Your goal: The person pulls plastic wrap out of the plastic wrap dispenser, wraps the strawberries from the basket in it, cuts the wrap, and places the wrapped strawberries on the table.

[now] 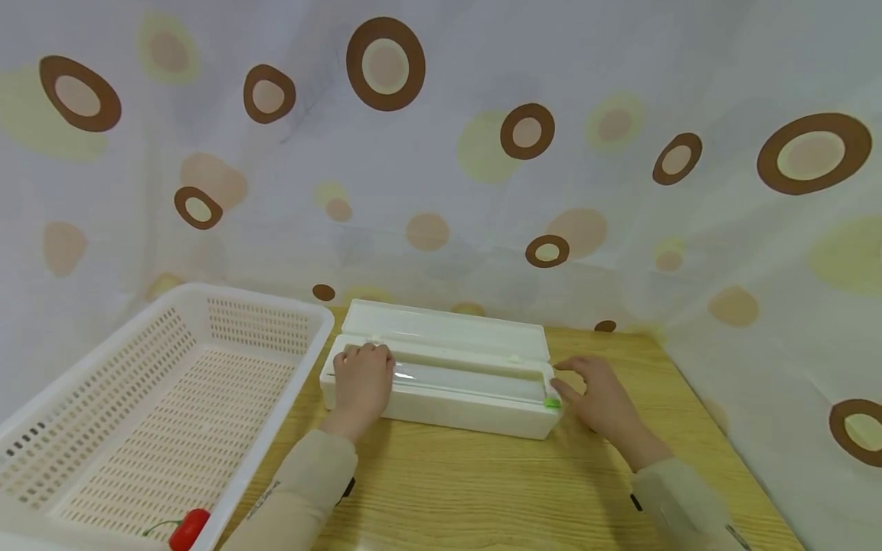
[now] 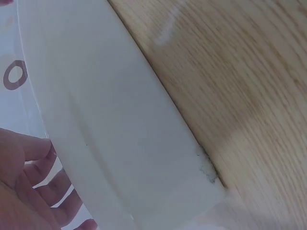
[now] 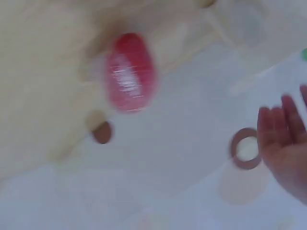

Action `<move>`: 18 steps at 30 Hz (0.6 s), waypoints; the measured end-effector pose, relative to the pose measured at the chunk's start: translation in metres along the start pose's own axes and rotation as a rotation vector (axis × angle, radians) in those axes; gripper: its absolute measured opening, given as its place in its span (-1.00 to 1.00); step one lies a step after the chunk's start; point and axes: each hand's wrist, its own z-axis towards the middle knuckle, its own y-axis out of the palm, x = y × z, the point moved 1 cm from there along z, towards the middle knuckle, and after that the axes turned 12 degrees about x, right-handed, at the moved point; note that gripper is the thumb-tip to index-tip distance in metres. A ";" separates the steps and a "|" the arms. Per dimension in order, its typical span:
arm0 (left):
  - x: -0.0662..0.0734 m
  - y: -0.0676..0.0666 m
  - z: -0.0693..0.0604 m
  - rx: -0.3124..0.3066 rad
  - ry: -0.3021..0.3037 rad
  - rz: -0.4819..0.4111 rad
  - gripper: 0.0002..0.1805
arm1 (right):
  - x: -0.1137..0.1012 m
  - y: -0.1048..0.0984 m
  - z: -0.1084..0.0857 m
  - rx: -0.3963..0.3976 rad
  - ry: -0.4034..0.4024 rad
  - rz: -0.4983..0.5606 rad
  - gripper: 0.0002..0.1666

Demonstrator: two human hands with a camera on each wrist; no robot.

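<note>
A long white box (image 1: 468,415) stands on the table, its lid (image 1: 441,329) raised at the back and a clear, shiny roll (image 1: 475,380) inside. My left hand (image 1: 361,383) grips its left end with curled fingers; in the left wrist view, the fingers of that hand (image 2: 36,184) bend at the edge of the box (image 2: 115,110). Beside the right end and a green piece (image 1: 552,402) is my right hand (image 1: 606,402), thumb and forefinger apart; contact is unclear. The right wrist view shows this hand (image 3: 288,153) with extended fingers.
A white perforated basket (image 1: 276,428) stands at the left, with a red pepper (image 1: 189,529) in its near corner. A blurred red thing (image 3: 130,74) appears in the right wrist view. A patterned sheet (image 1: 427,176) hangs behind the wooden table (image 1: 455,482) and along its right side.
</note>
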 end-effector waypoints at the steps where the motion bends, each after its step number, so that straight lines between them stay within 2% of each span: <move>1: 0.000 0.000 0.000 0.004 0.003 0.001 -0.83 | -0.008 0.003 0.001 -0.019 -0.074 -0.008 -0.64; 4: 0.000 0.001 0.001 -0.002 0.002 -0.003 -0.83 | -0.028 0.011 0.002 -0.051 -0.250 -0.075 -0.71; 7: 0.000 0.002 0.002 -0.015 0.000 -0.005 -0.83 | -0.038 0.017 0.002 -0.019 -0.349 -0.164 -0.78; 10: 0.000 0.001 0.003 -0.022 0.005 0.001 -0.82 | -0.042 0.022 0.002 0.011 -0.369 -0.209 -0.81; 18: -0.001 0.002 0.004 -0.035 -0.004 0.019 -0.82 | -0.043 0.032 0.003 0.067 -0.383 -0.229 -0.82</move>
